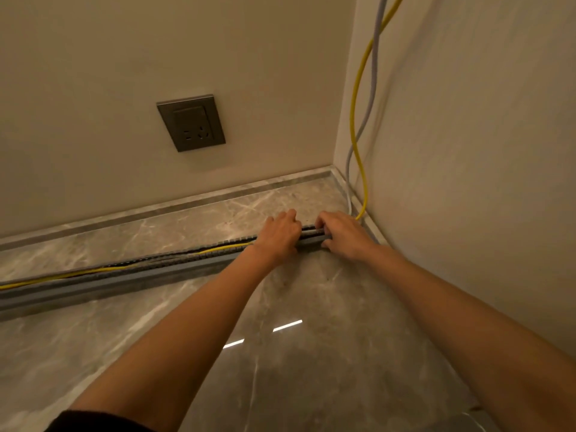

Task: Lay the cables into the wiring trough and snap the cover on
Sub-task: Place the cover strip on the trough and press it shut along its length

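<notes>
Close to the right wall [467, 120], the left hand [279, 233] and right hand [343, 232] each curl their grip over the wiring trough [124, 277] edges, with the yellow cable [218, 248] inside and open floor [311, 353] on the near side.

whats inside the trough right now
A yellow cable lies along the open wiring trough. Under the left hand and right hand its contents are hidden.

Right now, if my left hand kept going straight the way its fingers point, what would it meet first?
Probably the stone skirting. The left hand lies across the wiring trough, and only bare floor shows beyond it, though depth is unclear.
</notes>
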Action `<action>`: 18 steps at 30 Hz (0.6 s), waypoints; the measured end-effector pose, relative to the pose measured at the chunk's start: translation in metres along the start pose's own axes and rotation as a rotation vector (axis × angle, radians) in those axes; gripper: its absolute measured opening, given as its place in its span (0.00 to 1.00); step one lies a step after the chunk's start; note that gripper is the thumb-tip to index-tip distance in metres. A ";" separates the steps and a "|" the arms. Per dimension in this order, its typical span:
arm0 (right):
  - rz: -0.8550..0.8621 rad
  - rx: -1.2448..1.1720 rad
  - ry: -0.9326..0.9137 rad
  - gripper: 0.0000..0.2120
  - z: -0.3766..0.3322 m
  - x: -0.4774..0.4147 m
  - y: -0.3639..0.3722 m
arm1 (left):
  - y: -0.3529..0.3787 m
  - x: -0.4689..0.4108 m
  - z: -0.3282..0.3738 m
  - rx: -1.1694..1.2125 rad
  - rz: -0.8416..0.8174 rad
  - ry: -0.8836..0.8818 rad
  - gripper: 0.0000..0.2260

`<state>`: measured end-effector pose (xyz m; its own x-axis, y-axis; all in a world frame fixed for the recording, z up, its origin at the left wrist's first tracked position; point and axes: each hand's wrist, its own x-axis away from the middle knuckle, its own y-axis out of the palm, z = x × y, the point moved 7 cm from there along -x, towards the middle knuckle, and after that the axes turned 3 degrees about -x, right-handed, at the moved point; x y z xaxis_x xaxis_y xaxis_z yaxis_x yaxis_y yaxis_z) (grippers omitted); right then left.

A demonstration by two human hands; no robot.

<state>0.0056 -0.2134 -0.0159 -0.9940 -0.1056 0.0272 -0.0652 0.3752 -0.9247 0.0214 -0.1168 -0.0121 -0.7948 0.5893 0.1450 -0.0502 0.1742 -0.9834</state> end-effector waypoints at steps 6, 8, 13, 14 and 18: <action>-0.093 0.019 0.001 0.10 0.009 -0.015 -0.006 | -0.006 -0.003 -0.009 0.116 0.010 0.015 0.11; -0.102 -0.005 -0.002 0.10 0.010 -0.018 -0.006 | -0.007 -0.002 -0.012 0.170 0.008 0.015 0.10; -0.153 -0.054 0.011 0.10 0.009 -0.024 -0.001 | -0.010 -0.003 -0.010 0.163 0.023 0.035 0.10; -0.164 -0.059 0.003 0.09 0.008 -0.025 -0.001 | -0.010 -0.003 -0.007 0.132 0.031 0.049 0.12; -0.198 -0.075 -0.025 0.09 0.002 -0.028 -0.001 | -0.005 0.001 0.006 -0.003 0.102 0.065 0.14</action>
<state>0.0337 -0.2127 -0.0168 -0.9588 -0.2063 0.1953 -0.2662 0.4122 -0.8713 0.0175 -0.1215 -0.0078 -0.7546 0.6541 0.0515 0.0307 0.1136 -0.9931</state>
